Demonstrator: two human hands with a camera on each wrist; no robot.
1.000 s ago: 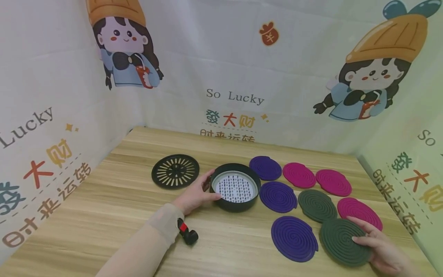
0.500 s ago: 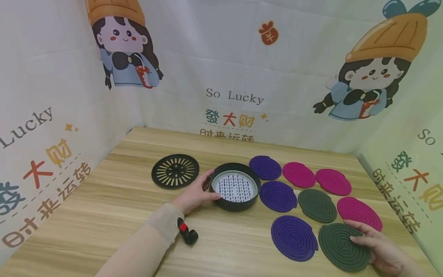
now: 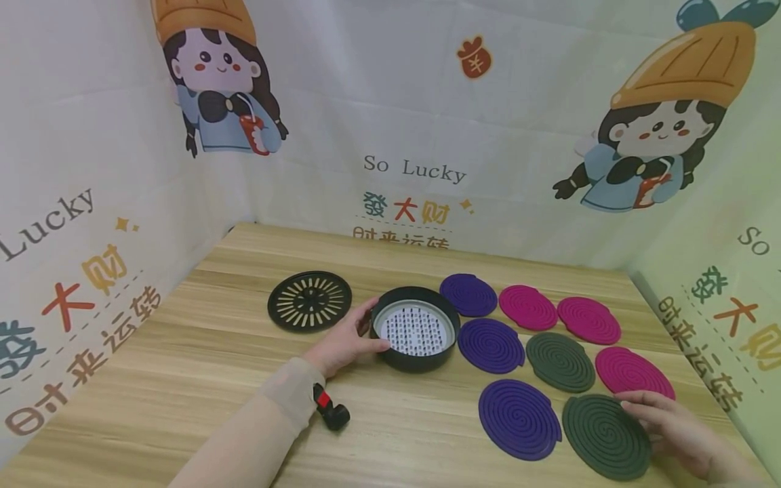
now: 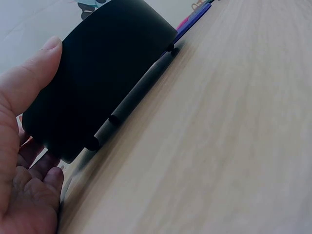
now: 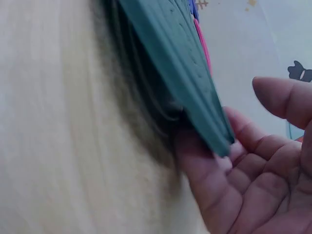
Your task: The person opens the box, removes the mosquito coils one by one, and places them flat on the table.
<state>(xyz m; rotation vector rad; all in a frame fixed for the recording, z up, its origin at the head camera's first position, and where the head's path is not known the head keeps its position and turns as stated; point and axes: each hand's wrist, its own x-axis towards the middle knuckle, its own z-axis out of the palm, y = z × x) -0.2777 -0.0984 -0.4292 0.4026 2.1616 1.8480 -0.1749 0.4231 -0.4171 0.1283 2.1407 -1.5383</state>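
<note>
My left hand point(image 3: 342, 343) holds the left side of a round black mosquito coil holder point(image 3: 415, 362), its thumb at the near side of the wall. Inside the holder lies a pale, dotted mesh. In the left wrist view the holder's dark side wall point(image 4: 102, 73) stands on small feet on the wood. At the lower right, my right hand point(image 3: 671, 427) is at the edge of a dark green mosquito coil point(image 3: 607, 437). In the right wrist view the thumb is apart from the green coil point(image 5: 180, 73), while a finger lies under its edge.
A black slotted lid point(image 3: 309, 301) lies left of the holder. Purple coils point(image 3: 518, 420), pink coils point(image 3: 527, 308) and another green coil point(image 3: 559, 362) lie flat on the wooden table point(image 3: 183, 379). A printed cloth point(image 3: 403, 122) stands round the table's back and sides.
The green coil at my right hand has come down and slightly toward me. My right thumb has lifted off its top. The left hand and the holder have not moved.
</note>
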